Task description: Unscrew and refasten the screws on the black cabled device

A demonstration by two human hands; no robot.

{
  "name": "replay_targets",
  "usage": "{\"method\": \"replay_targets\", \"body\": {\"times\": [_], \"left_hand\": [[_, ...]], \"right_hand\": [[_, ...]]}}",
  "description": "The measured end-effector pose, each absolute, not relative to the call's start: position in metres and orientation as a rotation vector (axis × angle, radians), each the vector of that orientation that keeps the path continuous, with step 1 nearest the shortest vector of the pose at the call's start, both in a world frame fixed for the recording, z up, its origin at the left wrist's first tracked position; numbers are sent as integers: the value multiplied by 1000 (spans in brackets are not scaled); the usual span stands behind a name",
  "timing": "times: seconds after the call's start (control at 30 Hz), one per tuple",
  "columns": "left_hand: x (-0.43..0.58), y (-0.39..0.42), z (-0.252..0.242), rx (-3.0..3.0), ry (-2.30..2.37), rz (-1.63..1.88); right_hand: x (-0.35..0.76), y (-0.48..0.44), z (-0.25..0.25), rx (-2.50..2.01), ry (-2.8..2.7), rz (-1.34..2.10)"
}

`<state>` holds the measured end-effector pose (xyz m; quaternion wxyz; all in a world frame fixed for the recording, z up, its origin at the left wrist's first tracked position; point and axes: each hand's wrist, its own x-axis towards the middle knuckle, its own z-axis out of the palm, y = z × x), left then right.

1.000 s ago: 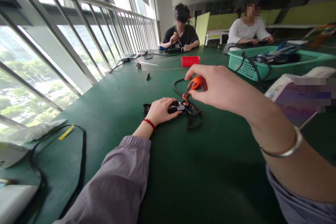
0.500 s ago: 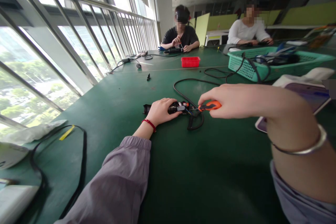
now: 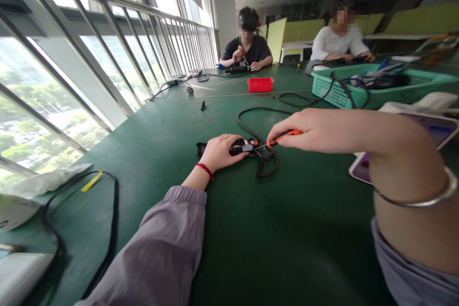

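Observation:
An opened black corded device [image 3: 247, 147] lies on the green table, its inner parts and thin coloured wires exposed at the right end. My left hand [image 3: 220, 150] is closed around its middle, pressing it to the table and hiding part of the body. In my right hand [image 3: 308, 129] is a screwdriver [image 3: 294, 132] with an orange and black handle. Its thin shaft points left and down, and the tip is at the device's exposed end; exact contact is too small to tell. The black cord [image 3: 276, 162] loops just below and behind the screwdriver.
A red plastic box [image 3: 260, 85] and a small black part [image 3: 203, 105] stand farther back. At right are a teal basket [image 3: 333, 91] with corded items and a phone [image 3: 360, 168]. A black strap [image 3: 115, 210] lies at left. Two people sit across the table.
My right hand has moved slightly up and left, tilting the screwdriver so its handle sits higher and more of the shaft shows. My left hand and the device have stayed in place.

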<state>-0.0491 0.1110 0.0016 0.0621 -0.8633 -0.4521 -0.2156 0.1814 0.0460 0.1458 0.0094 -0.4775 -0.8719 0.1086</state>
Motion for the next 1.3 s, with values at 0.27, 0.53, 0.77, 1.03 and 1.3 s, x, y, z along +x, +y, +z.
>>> {"method": "replay_targets", "body": {"times": [0.27,0.53,0.77,1.03,1.3], "left_hand": [[-49,112,1,-2613,-1359,-657],[-48,112,2,-2607,-1370,-644],[-47,111,2,-2609,-1375,-637],[-47,112,2,-2622,-1369,-649],[-48,111,3,-2625,-1383,-639]], "right_hand": [[185,54,143,-1464,-2712,348],[185,56,141,-1445,-2735,479],[182,53,146,-1560,-2692,571],[181,57,148,-1771,-2517,519],[196,69,142,-1629,-2504,183]]}}
